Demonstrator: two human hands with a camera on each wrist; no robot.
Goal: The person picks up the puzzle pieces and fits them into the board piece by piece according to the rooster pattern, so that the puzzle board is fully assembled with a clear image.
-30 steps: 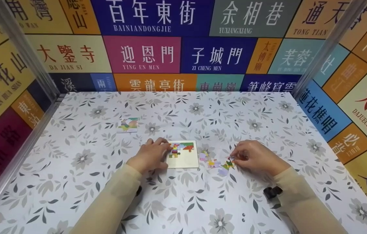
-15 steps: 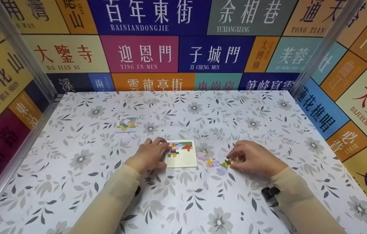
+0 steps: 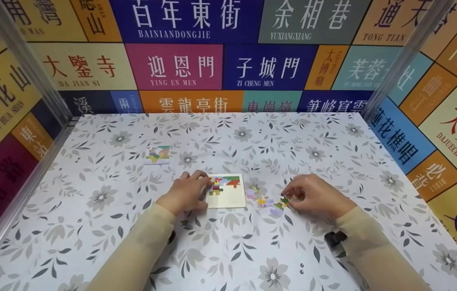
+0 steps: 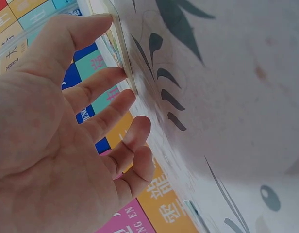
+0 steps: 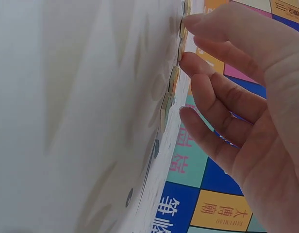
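Note:
A pale puzzle tray [image 3: 228,198] lies at the table's middle, with a few coloured pieces fitted along its top edge. My left hand [image 3: 203,185] rests against the tray's left edge with its fingers nearly straight; in the left wrist view the fingertips [image 4: 121,74] touch the tray's rim [image 4: 121,46]. Several loose puzzle pieces [image 3: 267,201] lie to the right of the tray. My right hand [image 3: 290,195] is at the right end of that cluster, its fingers curled, thumb and forefinger pinching a small piece [image 3: 286,199]. The right wrist view shows those fingertips [image 5: 188,60] on pieces [image 5: 174,77] at the table surface.
A small picture card [image 3: 158,154] lies at the back left of the floral tablecloth [image 3: 228,250]. Colourful sign-covered walls [image 3: 228,64] close the table at the back and both sides, with metal posts [image 3: 30,68] in the corners. A black strap clip [image 3: 335,238] sits under my right wrist.
My right hand has edged slightly left and its fingers have closed in on a loose piece. The left hand and the tray have stayed put.

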